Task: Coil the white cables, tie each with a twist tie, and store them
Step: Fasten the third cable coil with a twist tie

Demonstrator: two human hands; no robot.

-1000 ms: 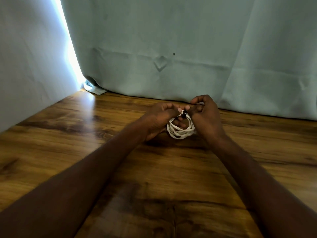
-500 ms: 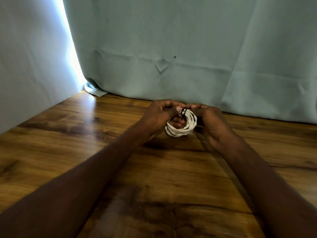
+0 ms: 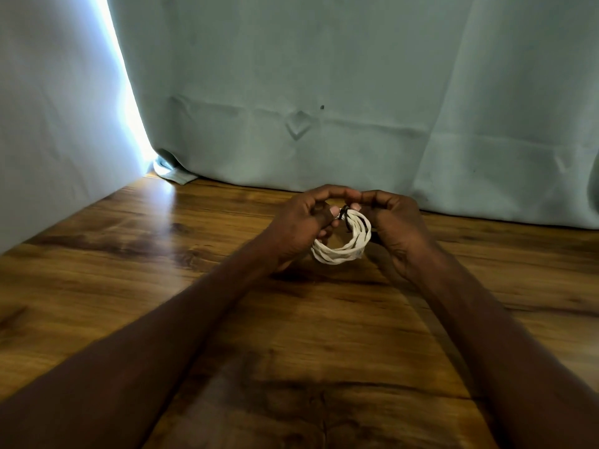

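Two bare hands meet over a glossy, dark-grained wooden worktop [image 3: 227,319], holding one white cable [image 3: 340,251] wound into a round coil of several smooth strands. The coil stands on edge, its opening facing the viewer, lifted just above the wood. The left hand [image 3: 301,225] has its grip curled round the coil at 9 o'clock. The right hand [image 3: 395,228] pinches a thin dark twist tie [image 3: 345,212] wrapping the strands at 12 o'clock. Creased pale green curtain [image 3: 324,92] hangs behind. No writing is legible.
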